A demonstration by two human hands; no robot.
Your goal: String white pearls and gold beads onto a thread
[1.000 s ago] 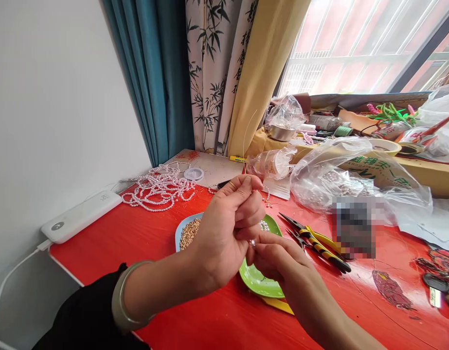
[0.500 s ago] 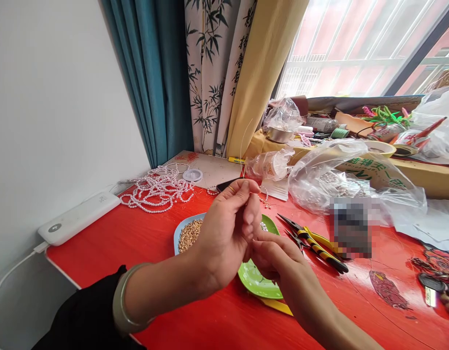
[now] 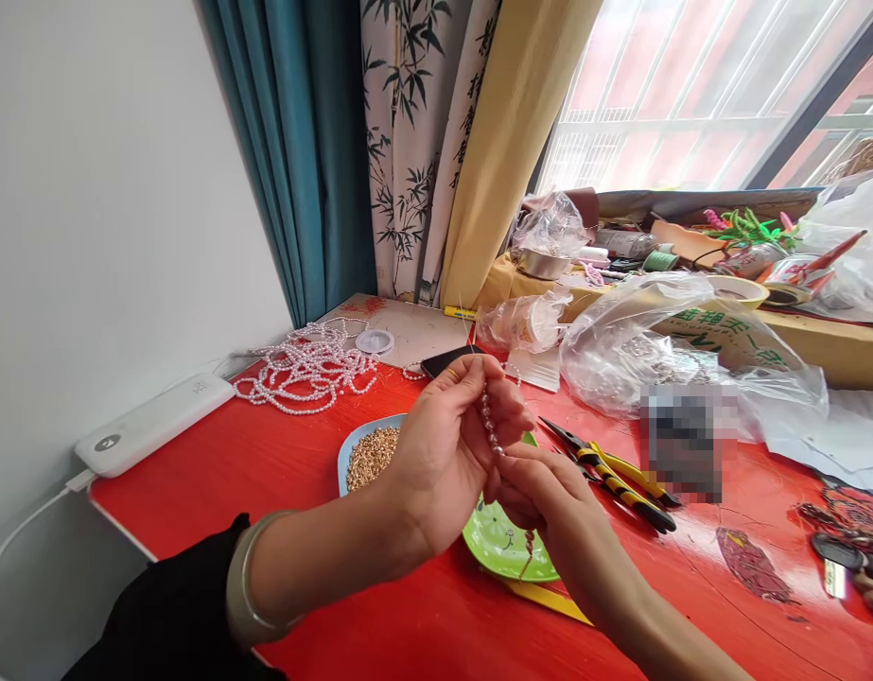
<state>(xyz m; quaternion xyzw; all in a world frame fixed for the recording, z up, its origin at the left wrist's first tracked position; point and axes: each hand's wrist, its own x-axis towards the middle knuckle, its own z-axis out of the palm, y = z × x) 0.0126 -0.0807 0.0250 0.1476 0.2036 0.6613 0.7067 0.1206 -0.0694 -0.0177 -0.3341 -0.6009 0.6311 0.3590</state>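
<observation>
A short strand of pinkish pearl beads (image 3: 490,422) runs between my two hands above the plates. My left hand (image 3: 450,445) pinches its upper end between thumb and forefinger, and a thin thread sticks up above the fingertips. The lower part is gripped by my right hand (image 3: 542,482), with more beads and a fine tail hanging below it. Under my hands lies a green plate (image 3: 503,553) with a drawn face, partly hidden. Behind my left hand sits a blue dish (image 3: 344,456) filled with gold beads (image 3: 371,459).
White bead strings (image 3: 305,369) lie in a heap at the back left, near a white power strip (image 3: 156,423). Pliers (image 3: 624,482) with yellow and black handles rest right of the plate. Clear plastic bags (image 3: 635,359) and a cluttered sill (image 3: 691,251) stand behind.
My right hand has shifted slightly right and my left fingers have loosened outward. The beads between the hands, hidden before, now show, as does the tail below.
</observation>
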